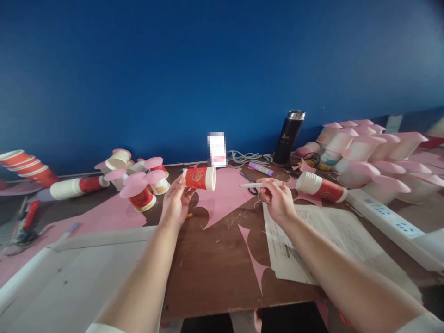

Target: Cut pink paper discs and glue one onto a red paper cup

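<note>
My left hand (176,199) is closed around the base end of a red paper cup (199,179), which lies sideways in the air with its white rim facing right. Between the fingers of my right hand (278,199) is a white pen (258,184), its tip pointing left toward the cup but apart from it. Beneath the cup lies a pink paper sheet (222,194) with curved cut-outs along its edge. Scissors (254,188) rest on the table just behind the pen, partly covered by it.
Upside-down cups topped with pink paper discs (134,185) stand at left, with many more (367,148) at right. A black thermos (289,138), a purple glue stick (261,168), stacked cups (321,186), printed papers (322,231) and a power strip (391,222) are around the right side.
</note>
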Action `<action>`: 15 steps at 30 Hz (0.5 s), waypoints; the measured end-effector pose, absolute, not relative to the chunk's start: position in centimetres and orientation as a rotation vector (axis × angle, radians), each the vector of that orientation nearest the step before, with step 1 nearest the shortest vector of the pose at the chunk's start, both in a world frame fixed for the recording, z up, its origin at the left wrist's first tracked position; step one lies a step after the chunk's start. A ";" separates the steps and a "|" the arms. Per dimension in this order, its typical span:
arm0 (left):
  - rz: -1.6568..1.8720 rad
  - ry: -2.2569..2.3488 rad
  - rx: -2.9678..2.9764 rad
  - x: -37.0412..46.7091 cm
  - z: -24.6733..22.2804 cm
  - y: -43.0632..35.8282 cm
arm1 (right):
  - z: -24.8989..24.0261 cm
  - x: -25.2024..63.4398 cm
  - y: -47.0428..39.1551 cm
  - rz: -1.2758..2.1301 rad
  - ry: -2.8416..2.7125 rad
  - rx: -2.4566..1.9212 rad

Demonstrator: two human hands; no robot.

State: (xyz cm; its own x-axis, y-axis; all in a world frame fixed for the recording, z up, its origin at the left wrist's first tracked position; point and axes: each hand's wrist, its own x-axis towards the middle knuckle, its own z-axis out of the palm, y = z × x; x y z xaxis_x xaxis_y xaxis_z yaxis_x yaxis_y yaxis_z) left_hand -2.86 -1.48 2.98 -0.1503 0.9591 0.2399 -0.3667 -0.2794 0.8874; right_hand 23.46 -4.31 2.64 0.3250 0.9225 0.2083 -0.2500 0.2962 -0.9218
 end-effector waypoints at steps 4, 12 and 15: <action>1.593 0.741 0.911 -2.8 2.8 -1.4 | 4.1 23.2 -4.5 0.876 -0.916 -0.937; 1.767 0.699 0.724 -4.5 3.8 -0.8 | 7.7 22.1 -4.8 0.900 -1.086 -1.024; 1.838 0.634 0.646 -5.5 4.2 -0.6 | 8.8 21.6 -4.3 0.894 -1.118 -1.049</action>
State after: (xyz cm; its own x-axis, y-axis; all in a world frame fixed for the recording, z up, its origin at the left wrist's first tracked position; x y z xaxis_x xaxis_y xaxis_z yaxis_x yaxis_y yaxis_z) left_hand -5.52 -0.56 4.22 -0.3150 0.9389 0.1386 -0.6538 -0.3206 0.6854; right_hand 21.55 -4.32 8.82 0.2178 0.9412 0.2584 -0.0459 0.2744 -0.9605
